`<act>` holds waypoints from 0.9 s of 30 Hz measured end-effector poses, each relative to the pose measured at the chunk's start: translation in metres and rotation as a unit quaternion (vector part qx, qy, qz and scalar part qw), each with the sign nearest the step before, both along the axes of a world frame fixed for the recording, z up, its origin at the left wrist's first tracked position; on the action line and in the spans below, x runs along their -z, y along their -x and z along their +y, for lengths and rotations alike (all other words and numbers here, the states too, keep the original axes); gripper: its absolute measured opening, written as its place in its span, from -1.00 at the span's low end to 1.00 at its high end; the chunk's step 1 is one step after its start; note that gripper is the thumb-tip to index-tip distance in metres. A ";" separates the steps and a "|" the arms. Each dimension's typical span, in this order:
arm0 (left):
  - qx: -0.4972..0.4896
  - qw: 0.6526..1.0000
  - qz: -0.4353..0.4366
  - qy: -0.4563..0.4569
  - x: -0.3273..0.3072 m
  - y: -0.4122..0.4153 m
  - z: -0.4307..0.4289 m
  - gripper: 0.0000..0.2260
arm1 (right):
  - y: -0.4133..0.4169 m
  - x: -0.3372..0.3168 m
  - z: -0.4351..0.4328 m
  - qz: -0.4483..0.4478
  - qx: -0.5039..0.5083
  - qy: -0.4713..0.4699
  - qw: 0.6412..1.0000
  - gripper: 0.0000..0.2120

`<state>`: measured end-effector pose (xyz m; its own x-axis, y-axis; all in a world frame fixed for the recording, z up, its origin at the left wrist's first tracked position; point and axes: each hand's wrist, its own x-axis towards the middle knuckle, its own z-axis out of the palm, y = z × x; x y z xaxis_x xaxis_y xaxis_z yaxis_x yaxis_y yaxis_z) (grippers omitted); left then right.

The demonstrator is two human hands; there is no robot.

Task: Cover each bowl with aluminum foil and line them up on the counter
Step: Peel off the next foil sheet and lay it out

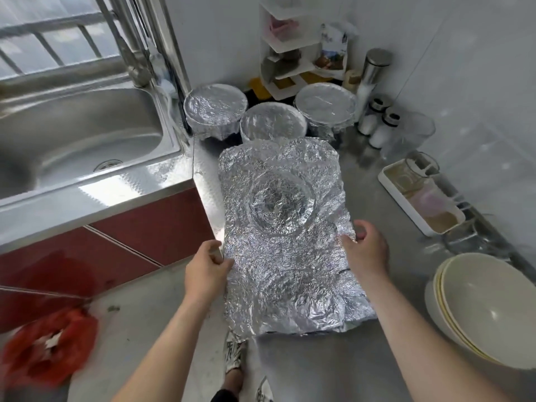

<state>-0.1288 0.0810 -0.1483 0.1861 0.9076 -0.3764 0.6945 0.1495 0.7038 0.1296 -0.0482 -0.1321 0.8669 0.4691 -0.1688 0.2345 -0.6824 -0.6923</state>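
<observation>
Left grip [207, 268] pinches the foil sheet [284, 274] at its left edge, and right grip [365, 248] is clamped on its right edge. The crinkled sheet lies by the desk's [377, 198] left edge with a clear bowl [281, 204] at its middle. Foil-covered bowls [272, 123] line the back edge.

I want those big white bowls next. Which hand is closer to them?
Right. The right hand pinches the foil on the side nearest the white bowls; the left hand grips its far side.
</observation>
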 end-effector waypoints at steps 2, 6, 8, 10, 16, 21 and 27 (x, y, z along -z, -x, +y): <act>0.011 1.000 -0.005 0.015 -0.001 -0.001 -0.001 -0.65 | -0.001 -0.001 -0.003 -0.017 -0.011 0.010 1.000 -0.71; 0.018 1.000 0.013 0.007 0.000 0.003 -0.007 -0.68 | -0.001 -0.002 -0.011 -0.023 -0.012 0.024 0.999 -0.76; 0.020 0.999 0.024 0.014 -0.001 0.008 -0.010 -0.75 | -0.002 -0.003 -0.016 -0.033 -0.014 0.042 0.998 -0.74; 0.025 0.999 0.032 0.010 -0.002 0.012 -0.012 -0.80 | -0.003 -0.005 -0.021 -0.043 -0.025 0.052 0.997 -0.73; 0.066 0.994 0.031 -0.087 -0.016 0.014 -0.019 -0.78 | -0.003 -0.011 -0.029 -0.118 -0.091 0.083 0.985 -0.81; 0.034 0.996 -0.073 -0.036 -0.021 0.014 -0.015 -0.73 | -0.009 -0.012 -0.031 -0.058 -0.081 0.036 0.994 -0.80; 0.059 0.983 -0.154 0.082 -0.027 0.006 -0.009 -0.75 | -0.009 -0.004 -0.037 0.022 -0.122 0.069 0.990 -0.63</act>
